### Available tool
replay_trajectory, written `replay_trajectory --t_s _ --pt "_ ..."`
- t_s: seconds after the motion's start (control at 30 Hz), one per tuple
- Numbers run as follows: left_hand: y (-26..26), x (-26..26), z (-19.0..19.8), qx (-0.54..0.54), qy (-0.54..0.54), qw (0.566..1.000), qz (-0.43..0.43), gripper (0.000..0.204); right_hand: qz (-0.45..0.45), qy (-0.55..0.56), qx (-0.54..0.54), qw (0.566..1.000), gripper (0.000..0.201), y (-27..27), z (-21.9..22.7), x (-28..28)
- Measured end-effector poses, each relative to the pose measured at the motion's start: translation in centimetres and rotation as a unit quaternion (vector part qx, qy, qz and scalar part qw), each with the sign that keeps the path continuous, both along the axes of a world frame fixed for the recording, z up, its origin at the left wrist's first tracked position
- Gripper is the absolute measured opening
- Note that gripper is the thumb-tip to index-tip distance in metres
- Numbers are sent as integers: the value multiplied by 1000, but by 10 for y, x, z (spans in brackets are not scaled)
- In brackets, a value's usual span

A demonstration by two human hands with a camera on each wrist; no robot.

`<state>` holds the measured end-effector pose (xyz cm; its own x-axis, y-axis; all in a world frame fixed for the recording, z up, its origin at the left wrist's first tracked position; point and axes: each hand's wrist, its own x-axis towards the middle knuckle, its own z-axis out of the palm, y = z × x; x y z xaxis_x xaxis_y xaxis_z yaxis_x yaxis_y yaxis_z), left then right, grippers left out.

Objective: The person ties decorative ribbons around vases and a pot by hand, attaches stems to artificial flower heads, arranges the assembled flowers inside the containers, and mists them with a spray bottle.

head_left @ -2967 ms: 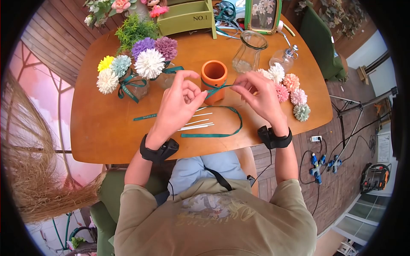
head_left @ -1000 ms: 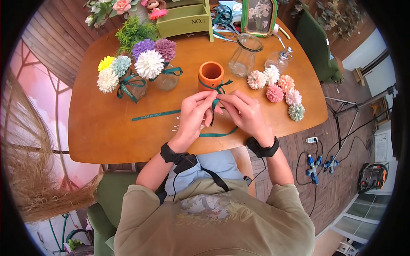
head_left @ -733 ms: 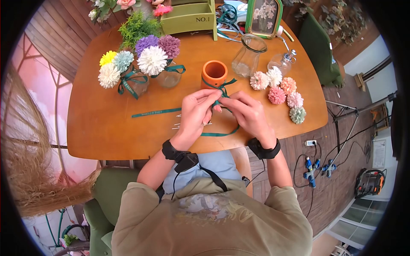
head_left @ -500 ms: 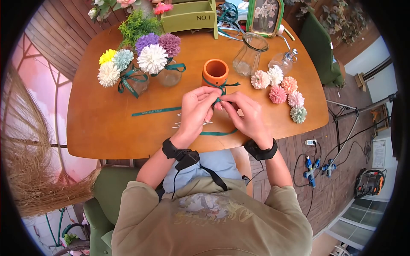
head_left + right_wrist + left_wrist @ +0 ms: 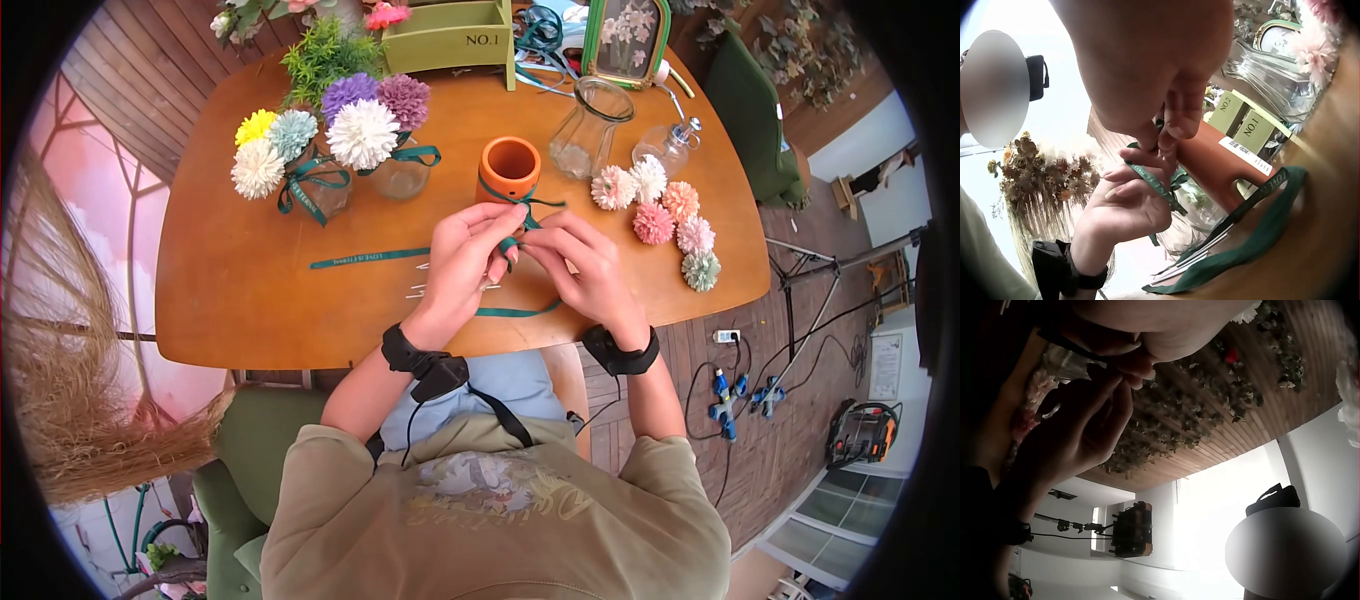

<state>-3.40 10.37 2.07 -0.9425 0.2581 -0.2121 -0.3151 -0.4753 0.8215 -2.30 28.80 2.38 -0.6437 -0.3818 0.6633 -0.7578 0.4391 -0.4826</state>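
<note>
Near the middle of the table, a green ribbon is wrapped around an upright orange pot. Just in front of it, the ribbon is pinched between thumb and fingers by both the left hand and the right hand; the exact knot is hidden by the fingertips. The wrap could be slackened if either grip were eased too soon, or the loop twisted if the narrow strip were rolled between the fingers. By an uneven tug, the tall pot could be tilted or the wrap dragged down its wall.

The ribbon looks thin and pliant. The pot is cylindrical and matte, with a round mouth, an arched notch and a white label. Slim white sticks are laid beside a loose ribbon strip; ruffled, ball-shaped flowers are grouped near a flared glass jar.
</note>
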Motion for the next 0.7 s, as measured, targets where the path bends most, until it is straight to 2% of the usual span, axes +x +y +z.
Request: replay_trajectory --t_s 0.17,0.37,0.57,0.7 --pt "3 -1 -6 -25 36 999 6 21 -31 -94 -70 993 17 0 -1 5" --pt "4 3 -7 -62 84 994 12 20 -87 -121 -149 978 13 -14 -6 4" --pt "0 -1 -11 -58 117 991 14 18 -100 -57 -84 990 16 -12 -5 -3" --pt "-3 -5 -12 -65 125 990 -2 17 -116 -99 -107 983 13 -14 0 -3"
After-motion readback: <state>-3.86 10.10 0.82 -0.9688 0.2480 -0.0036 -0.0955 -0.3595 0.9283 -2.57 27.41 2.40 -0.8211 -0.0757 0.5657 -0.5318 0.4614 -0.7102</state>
